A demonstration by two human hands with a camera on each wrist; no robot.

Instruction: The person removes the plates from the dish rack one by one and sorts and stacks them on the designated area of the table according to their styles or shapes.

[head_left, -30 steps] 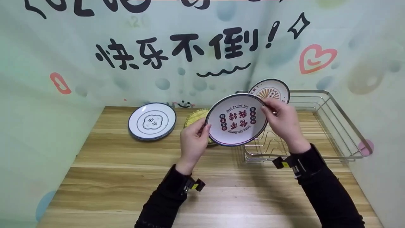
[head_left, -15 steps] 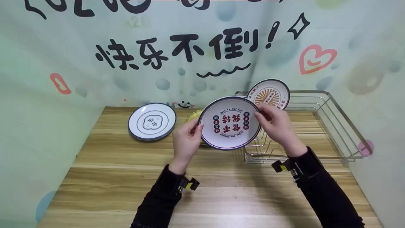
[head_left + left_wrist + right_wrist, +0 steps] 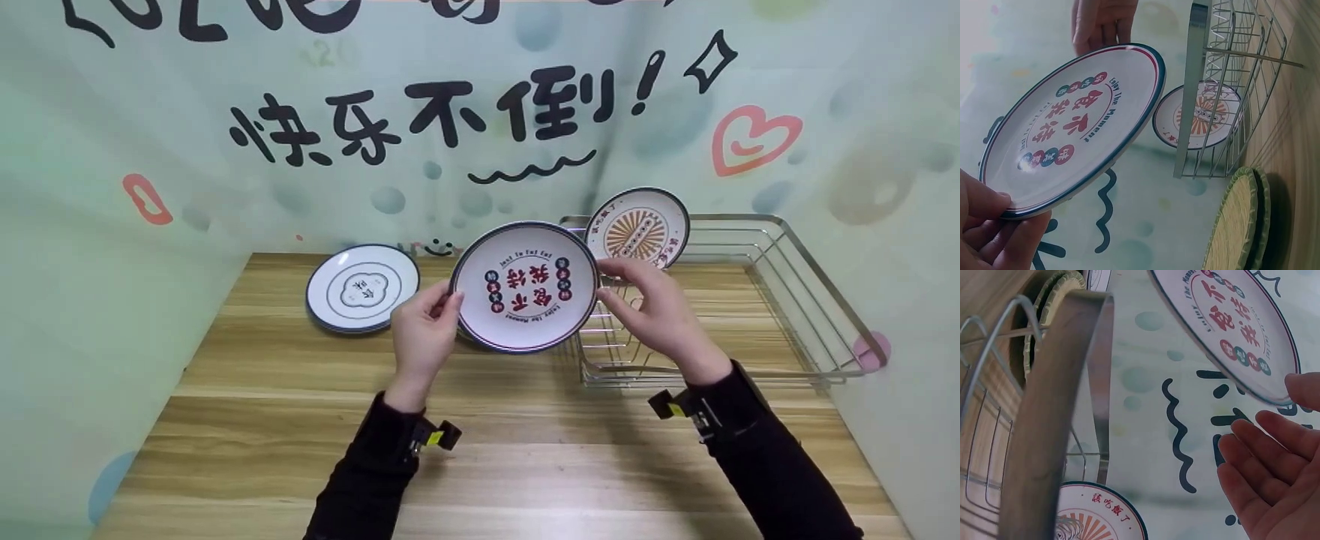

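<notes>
A white plate (image 3: 525,289) with a dark blue rim and red lettering is held in the air, its face tilted to the camera. My left hand (image 3: 424,337) pinches its left edge, thumb (image 3: 988,199) on the face and fingers underneath. Beside the right edge is my right hand (image 3: 660,315); in the right wrist view its fingers (image 3: 1269,444) are spread with the palm showing, and the thumb lies right at the rim. Behind it, a plate with an orange sunburst (image 3: 637,229) stands tilted in the wire dish rack (image 3: 829,283).
Stacked white plates (image 3: 362,289) with blue rims lie at the back left of the wooden table (image 3: 480,465). Round woven straw mats (image 3: 1235,225) are between them and the rack, mostly hidden by the held plate in the head view. A printed curtain (image 3: 420,60) hangs behind.
The held plate has moved left with my left hand. My right hand, which gripped the plate's right edge before, has loosened its fingers and opened at the rim.
</notes>
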